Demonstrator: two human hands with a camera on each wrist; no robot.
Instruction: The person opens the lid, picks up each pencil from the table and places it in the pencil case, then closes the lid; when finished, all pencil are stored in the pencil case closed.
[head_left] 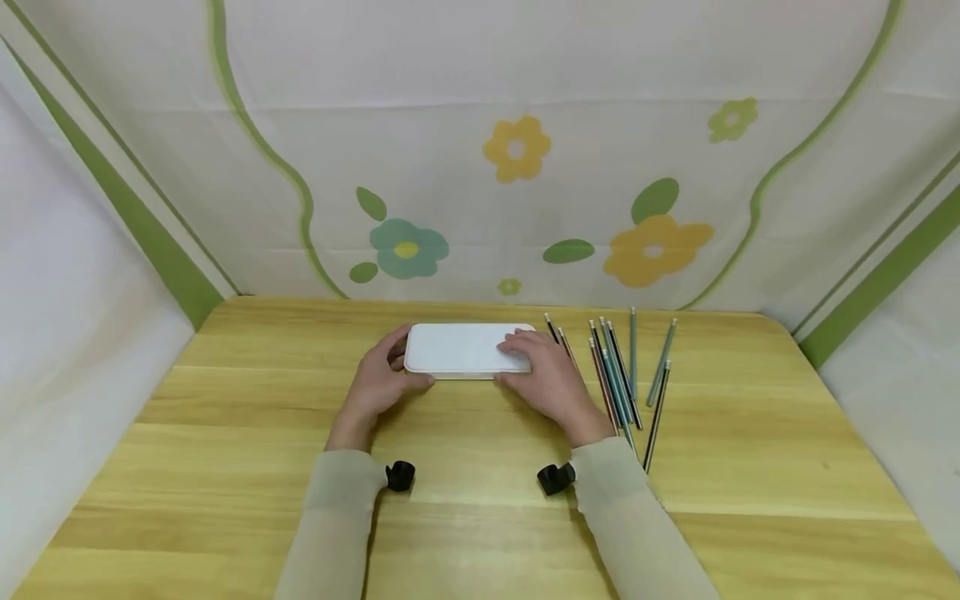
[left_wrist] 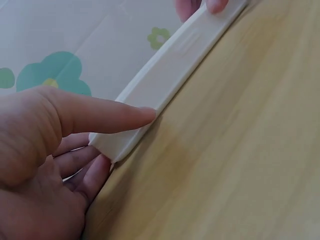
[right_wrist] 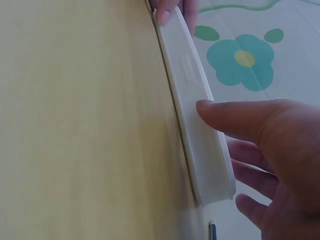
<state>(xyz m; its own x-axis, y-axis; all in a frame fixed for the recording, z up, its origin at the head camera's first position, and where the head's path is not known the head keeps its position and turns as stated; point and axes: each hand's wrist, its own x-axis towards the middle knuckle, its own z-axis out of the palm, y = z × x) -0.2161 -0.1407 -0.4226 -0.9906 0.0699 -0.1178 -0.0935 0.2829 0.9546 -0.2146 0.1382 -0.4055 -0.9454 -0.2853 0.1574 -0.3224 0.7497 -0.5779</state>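
Note:
A slim white pencil case [head_left: 453, 348] with rounded corners lies closed on the wooden table, its long side towards me. My left hand [head_left: 377, 379] holds its left end, the thumb [left_wrist: 132, 116] along the front side and the other fingers curled round the end. At the right end, my right hand [head_left: 551, 377] grips the case with the thumb [right_wrist: 220, 112] against the front side. Its other fingers reach over the lid and partly hide the right end. A faint latch mark [left_wrist: 187, 44] shows midway along the front side.
Several dark and teal pencils [head_left: 618, 375] with white-tipped ends lie loosely to the right of the case, some partly behind my right forearm. A flower-printed cloth [head_left: 450, 167] hangs behind the table's back edge. Both wrists wear small black cameras [head_left: 401, 476].

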